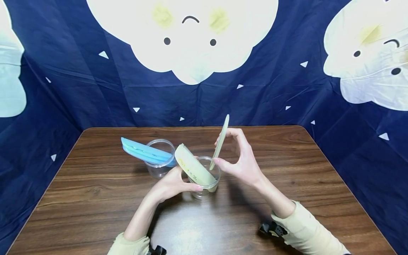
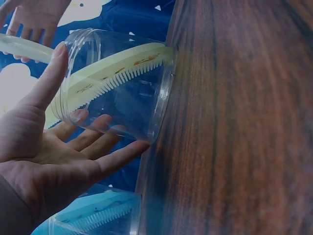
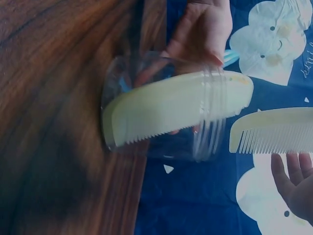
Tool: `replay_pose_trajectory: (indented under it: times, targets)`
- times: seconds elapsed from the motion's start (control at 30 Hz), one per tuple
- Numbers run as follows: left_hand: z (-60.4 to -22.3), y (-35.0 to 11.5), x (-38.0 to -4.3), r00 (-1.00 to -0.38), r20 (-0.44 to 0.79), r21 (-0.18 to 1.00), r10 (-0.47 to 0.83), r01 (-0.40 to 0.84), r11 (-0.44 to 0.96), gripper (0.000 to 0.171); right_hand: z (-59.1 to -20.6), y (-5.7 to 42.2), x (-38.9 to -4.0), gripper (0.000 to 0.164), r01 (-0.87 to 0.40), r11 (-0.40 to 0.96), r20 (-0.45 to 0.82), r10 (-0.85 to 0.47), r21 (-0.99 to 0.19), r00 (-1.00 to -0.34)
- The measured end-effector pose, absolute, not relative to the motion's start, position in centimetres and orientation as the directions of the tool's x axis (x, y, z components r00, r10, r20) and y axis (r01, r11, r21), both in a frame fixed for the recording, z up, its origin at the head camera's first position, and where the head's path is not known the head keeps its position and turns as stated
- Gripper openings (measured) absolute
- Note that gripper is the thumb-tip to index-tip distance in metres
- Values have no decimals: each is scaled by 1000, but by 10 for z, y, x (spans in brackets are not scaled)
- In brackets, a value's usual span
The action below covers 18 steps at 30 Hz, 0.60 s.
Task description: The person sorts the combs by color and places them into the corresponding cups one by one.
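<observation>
My left hand point(image 1: 173, 184) holds a clear plastic jar point(image 2: 124, 115) by its side, thumb near the rim and fingers round the wall. A pale yellow-green comb point(image 1: 194, 166) leans inside that jar, its upper end sticking out past the rim to the left. Between thumb and fingers, my right hand point(image 1: 243, 163) pinches another pale yellow-green comb point(image 1: 221, 140). This comb stands steeply tilted, its lower end right over the jar's mouth. In the right wrist view, the pinched comb's teeth point(image 3: 276, 142) face the fingers.
Left of the held jar stands a second clear jar point(image 1: 157, 173). Blue combs point(image 1: 145, 150) lean in it and jut out to the upper left. The wooden table point(image 1: 95, 205) ends at a dark blue cloth backdrop point(image 1: 178, 99) printed with white clouds.
</observation>
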<state>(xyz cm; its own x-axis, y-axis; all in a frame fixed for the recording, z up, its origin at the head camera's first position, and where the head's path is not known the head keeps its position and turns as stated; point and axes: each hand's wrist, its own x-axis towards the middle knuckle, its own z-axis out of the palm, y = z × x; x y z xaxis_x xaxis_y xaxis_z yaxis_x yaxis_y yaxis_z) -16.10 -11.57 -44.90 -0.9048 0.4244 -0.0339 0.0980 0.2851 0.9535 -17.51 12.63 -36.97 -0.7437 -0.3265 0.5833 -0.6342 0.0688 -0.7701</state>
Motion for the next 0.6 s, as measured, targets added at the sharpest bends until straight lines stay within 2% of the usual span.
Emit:
replay_pose_trajectory:
  times: [0.37, 0.6]
  targets:
    - [-449, -116, -161, -903, -24, 953, 430, 110, 282, 91, -392, 117, -177, 54, -563, 199, 483, -339, -802, -808]
    - [-449, -114, -161, -901, -11, 953, 434, 123, 278, 87, -407, 117, -178, 55, -557, 319, 447, -356, -767, -821]
